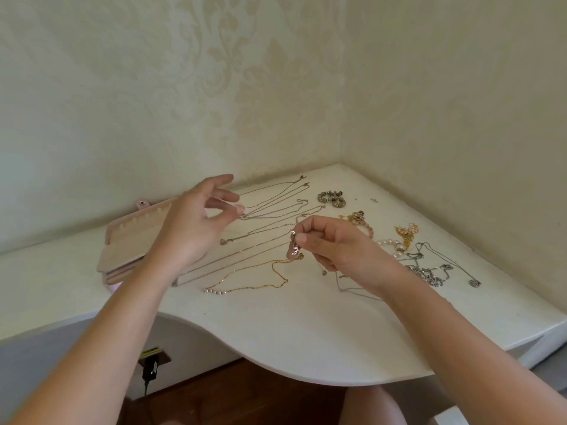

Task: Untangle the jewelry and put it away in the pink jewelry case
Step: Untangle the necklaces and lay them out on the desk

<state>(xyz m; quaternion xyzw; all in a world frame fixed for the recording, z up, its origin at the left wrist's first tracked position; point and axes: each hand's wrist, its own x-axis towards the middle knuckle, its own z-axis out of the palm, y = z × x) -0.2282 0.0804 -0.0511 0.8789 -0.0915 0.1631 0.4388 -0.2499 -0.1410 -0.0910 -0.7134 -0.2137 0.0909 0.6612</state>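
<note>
The pink jewelry case [135, 237] lies open at the left of the white corner desk [276, 332], partly behind my left hand [196, 222], which hovers above it with fingers spread and holds nothing. My right hand [334, 243] pinches a small rose-gold pendant [294, 245] above the desk. Several thin chains [276, 207] lie straightened side by side between the two hands. A gold chain [254, 280] curls nearer the front edge.
A beaded bracelet [333, 199] lies near the back corner. Gold pieces [406, 233], pearls [391, 244] and a tangle of silver chains [435, 271] lie at the right. Walls close the back and right sides. The desk's curved front edge runs below my arms.
</note>
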